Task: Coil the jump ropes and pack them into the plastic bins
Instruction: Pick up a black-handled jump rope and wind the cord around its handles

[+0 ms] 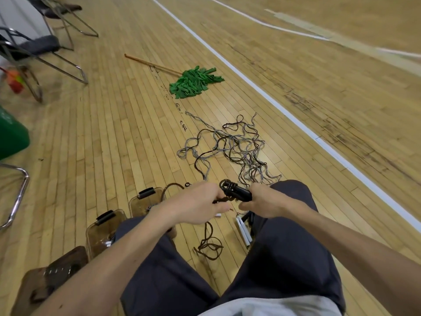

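Between my knees I hold a dark jump rope bundle [235, 191], wound tight around its black handles. My right hand [265, 202] grips the bundle's right end. My left hand [200, 205] pinches the rope's loose strand at the bundle's left end. From there the brown rope tail [210, 245] hangs down and lies looped on the floor. A tangle of grey and dark ropes [230, 148] lies on the floor ahead. Two white handles [243, 231] lie by my right leg. Clear brown plastic bins [103, 231] [145, 201] stand at my left.
A green mop [193, 82] with a wooden stick lies further ahead. Metal-framed chairs [43, 45] stand at the left, with a green container [11, 135] near them. A brown bin lid [49, 272] lies at lower left. A white court line [268, 99] runs diagonally on the right.
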Tool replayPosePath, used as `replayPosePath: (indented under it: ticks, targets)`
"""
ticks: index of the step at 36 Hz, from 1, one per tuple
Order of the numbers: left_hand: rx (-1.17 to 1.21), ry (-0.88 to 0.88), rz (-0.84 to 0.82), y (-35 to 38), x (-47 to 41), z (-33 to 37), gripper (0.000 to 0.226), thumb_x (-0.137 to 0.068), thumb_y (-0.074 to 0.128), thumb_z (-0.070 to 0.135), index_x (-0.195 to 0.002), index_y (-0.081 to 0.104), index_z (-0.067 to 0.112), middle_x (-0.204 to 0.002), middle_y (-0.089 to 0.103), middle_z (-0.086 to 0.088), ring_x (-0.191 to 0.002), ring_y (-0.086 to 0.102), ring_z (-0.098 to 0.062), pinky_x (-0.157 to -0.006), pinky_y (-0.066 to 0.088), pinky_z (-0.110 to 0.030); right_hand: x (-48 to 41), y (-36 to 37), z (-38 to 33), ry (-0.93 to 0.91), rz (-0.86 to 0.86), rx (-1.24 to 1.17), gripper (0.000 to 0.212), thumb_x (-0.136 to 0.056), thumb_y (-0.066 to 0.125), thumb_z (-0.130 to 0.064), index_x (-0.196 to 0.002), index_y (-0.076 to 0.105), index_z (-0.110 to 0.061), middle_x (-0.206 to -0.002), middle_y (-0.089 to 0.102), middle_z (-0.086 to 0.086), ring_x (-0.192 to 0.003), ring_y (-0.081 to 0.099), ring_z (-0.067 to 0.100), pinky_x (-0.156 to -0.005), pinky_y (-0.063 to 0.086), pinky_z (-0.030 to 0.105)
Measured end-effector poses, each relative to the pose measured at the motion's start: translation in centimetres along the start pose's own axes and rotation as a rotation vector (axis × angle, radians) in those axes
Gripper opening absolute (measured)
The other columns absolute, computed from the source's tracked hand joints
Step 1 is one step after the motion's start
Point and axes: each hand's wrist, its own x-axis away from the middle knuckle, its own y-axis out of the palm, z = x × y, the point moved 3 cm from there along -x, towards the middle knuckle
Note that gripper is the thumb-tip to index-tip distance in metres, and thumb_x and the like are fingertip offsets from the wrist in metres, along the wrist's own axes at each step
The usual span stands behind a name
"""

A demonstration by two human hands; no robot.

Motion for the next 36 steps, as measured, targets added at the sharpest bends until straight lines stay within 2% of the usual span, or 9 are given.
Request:
replayPosePath:
  ticks: [3,6,11,18,23,27,31,33,36]
  targets:
    - [-0.062,0.055,0.007,-1.4,0.0,-0.2,0.034,-0.1,0.059,0.037,-0.067,0.056,0.028,-0.056,0.049,0.007,-0.048,0.041,-0.01,-0.05,0.035,-0.027,0.5,0.4,-0.5,0.035,-0.098,-0.012,0.019,-0.096,0.065,-0.024,-0.1,0.055,-0.009,-0.066,0.054,0.006,-0.043,0.049,0.015,-0.042,0.041,0.023]
    - [-0.131,0.089,0.015,-2.4,-0.2,-0.6,0.03,-0.098,0.061,0.039,-0.076,0.07,0.022,-0.057,0.049,0.004,-0.048,0.037,-0.011,-0.046,0.029,-0.023,1.0,1.2,-1.2,0.054,-0.197,0.015,0.026,-0.096,0.065,-0.026,-0.107,0.056,-0.004,-0.061,0.051,0.007,-0.042,0.046,0.018,-0.043,0.041,0.025]
    - [-0.134,0.143,0.008,-3.0,-1.0,-1.0,0.03,-0.094,0.065,0.043,-0.087,0.079,0.018,-0.07,0.067,-0.005,-0.05,0.04,-0.008,-0.046,0.032,-0.02,2.4,2.0,-2.9,0.018,-0.309,0.098,0.025,-0.096,0.065,-0.028,-0.09,0.055,-0.006,-0.065,0.052,0.012,-0.048,0.048,0.024,-0.047,0.041,0.028]
    - [0.026,0.243,-0.065,-2.9,-1.6,-1.8,0.033,-0.089,0.071,0.045,-0.082,0.079,0.015,-0.062,0.059,-0.009,-0.053,0.04,-0.011,-0.049,0.029,-0.019,4.9,2.1,-4.3,-0.072,-0.5,0.01,0.03,-0.095,0.067,-0.022,-0.075,0.046,-0.016,-0.056,0.039,0.002,-0.043,0.034,0.017,-0.043,0.033,0.027]
    - [0.146,0.253,-0.059,-2.0,-1.9,-2.2,0.033,-0.086,0.073,0.046,-0.084,0.08,0.014,-0.072,0.062,-0.019,-0.059,0.044,-0.018,-0.051,0.031,-0.022,5.7,1.9,-4.4,-0.121,-0.526,-0.018,0.034,-0.094,0.069,-0.024,-0.071,0.046,-0.015,-0.053,0.04,-0.001,-0.041,0.035,0.016,-0.041,0.034,0.025]
    - [0.197,0.27,-0.052,-1.5,-2.1,-2.7,0.036,-0.082,0.072,0.055,-0.084,0.08,0.021,-0.08,0.07,-0.014,-0.076,0.059,-0.036,-0.068,0.047,-0.048,6.2,1.6,-4.6,-0.171,-0.541,-0.069,0.039,-0.095,0.069,-0.022,-0.064,0.046,-0.019,-0.049,0.04,-0.003,-0.04,0.034,0.017,-0.04,0.032,0.024]
    - [0.293,0.304,-0.011,-1.6,-1.9,-2.8,0.052,-0.085,0.063,0.053,-0.084,0.074,0.003,-0.07,0.062,-0.016,-0.063,0.051,-0.026,-0.059,0.041,-0.029,6.7,0.8,-5.0,-0.232,-0.525,-0.176,0.04,-0.095,0.069,-0.022,-0.06,0.051,-0.025,-0.051,0.04,0.003,-0.042,0.034,0.023,-0.041,0.032,0.025]
    - [0.339,0.33,-0.005,-1.4,-1.9,-3.0,0.059,-0.09,0.056,0.049,-0.075,0.062,-0.008,-0.063,0.047,-0.018,-0.057,0.037,-0.027,-0.055,0.032,-0.03,6.7,0.3,-5.2,-0.251,-0.483,-0.217,0.036,-0.095,0.07,-0.023,-0.066,0.05,-0.019,-0.051,0.042,0.004,-0.043,0.035,0.023,-0.041,0.034,0.025]
    - [0.43,0.326,0.003,-0.7,-1.8,-3.1,0.065,-0.091,0.048,0.061,-0.069,0.05,0.0,-0.06,0.041,-0.007,-0.053,0.037,-0.022,-0.051,0.033,-0.038,6.4,-0.4,-5.1,-0.246,-0.407,-0.3,0.037,-0.095,0.071,-0.021,-0.07,0.044,-0.016,-0.048,0.041,-0.006,-0.041,0.034,0.018,-0.042,0.032,0.025]
